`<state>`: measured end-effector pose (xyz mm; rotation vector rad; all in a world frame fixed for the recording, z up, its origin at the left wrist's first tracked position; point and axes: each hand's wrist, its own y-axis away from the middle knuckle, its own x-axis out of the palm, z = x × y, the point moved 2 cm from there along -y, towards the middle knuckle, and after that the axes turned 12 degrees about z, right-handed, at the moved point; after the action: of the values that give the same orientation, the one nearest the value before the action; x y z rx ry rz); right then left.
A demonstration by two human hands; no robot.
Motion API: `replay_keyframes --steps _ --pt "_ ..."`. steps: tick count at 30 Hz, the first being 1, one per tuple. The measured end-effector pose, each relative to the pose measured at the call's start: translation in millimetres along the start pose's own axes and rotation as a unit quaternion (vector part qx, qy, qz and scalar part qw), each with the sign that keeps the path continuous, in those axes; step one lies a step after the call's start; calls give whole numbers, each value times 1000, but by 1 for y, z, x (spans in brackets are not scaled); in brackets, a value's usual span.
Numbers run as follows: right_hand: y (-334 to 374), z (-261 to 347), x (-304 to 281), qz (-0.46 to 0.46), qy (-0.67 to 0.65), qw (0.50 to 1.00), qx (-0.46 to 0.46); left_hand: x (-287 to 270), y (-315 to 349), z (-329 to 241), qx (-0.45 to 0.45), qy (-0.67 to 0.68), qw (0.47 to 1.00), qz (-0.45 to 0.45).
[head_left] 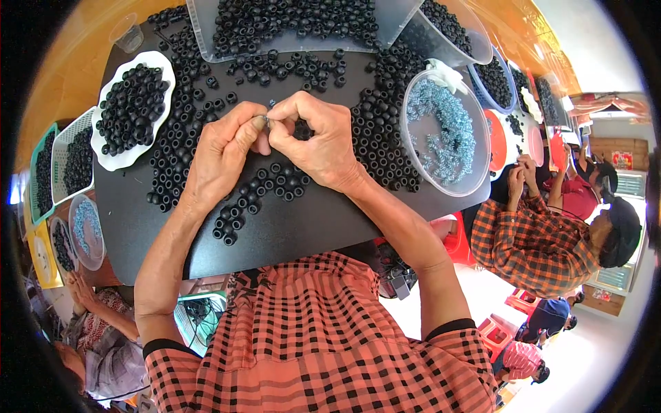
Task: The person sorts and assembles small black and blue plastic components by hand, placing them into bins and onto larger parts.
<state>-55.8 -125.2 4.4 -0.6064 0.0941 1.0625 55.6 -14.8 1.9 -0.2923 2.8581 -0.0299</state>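
My left hand and my right hand meet above the middle of the dark table, thumbs and forefingers pinched together. Between the fingertips shows a small bluish piece, mostly hidden by the fingers; its kind is too small to make out. Around and below both hands lie many black round parts with a hole in the end, bead-like and loose on the tabletop. To the right of my right hand stands a clear round tub with many small pale-blue pieces in it.
A large clear bin of black parts stands at the far side. At left are a white scalloped plate, a white basket and a clear cup. Co-workers sit on both sides; one wears an orange checked shirt.
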Motion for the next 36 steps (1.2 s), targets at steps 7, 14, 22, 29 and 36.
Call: replay_keyframes --steps 7,14,22,29,36 --pt "0 -2 0 41 42 998 4 -6 1 14 -121 319 938 63" --pt "1 -13 -1 50 -102 991 70 -12 -4 -3 -23 32 998 52" --pt "0 -20 -4 49 -235 958 156 -1 1 -13 108 -256 960 -33" --pt "-1 -15 -3 60 -248 954 158 -7 -1 -8 64 -179 982 21" --pt "2 -10 0 46 -203 969 132 -1 1 -10 109 -262 958 -40"
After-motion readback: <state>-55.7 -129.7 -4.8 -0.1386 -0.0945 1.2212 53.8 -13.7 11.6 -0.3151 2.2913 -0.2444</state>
